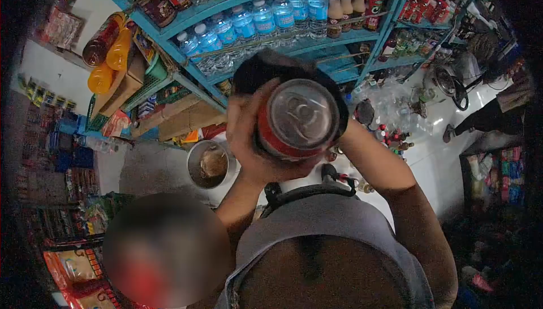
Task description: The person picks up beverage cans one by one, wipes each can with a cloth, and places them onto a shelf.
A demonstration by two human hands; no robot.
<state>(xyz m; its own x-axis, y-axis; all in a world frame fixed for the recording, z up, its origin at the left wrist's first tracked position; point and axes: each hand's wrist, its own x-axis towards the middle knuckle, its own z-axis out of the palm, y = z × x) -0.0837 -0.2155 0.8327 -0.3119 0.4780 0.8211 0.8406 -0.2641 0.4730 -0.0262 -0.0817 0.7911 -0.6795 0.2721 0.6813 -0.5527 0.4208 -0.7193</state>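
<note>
Close in front of me is a red drink can [300, 116], its silvery lid and pull tab turned up toward my view. My left hand [244, 131] is wrapped around the can from the left and below. A dark, soft-looking black cloth [271, 68] lies around the can's far and right sides. My right hand [346, 131] reaches in from the right and presses the cloth against the can. Its fingers are hidden behind the can and the cloth.
Blue shelves [226, 12] ahead hold rows of water bottles [263, 17] and soft drinks. Below on the floor stands a metal pot [209, 164]. Several loose bottles [390, 136] stand at right. Another person's leg [475, 116] shows at the far right.
</note>
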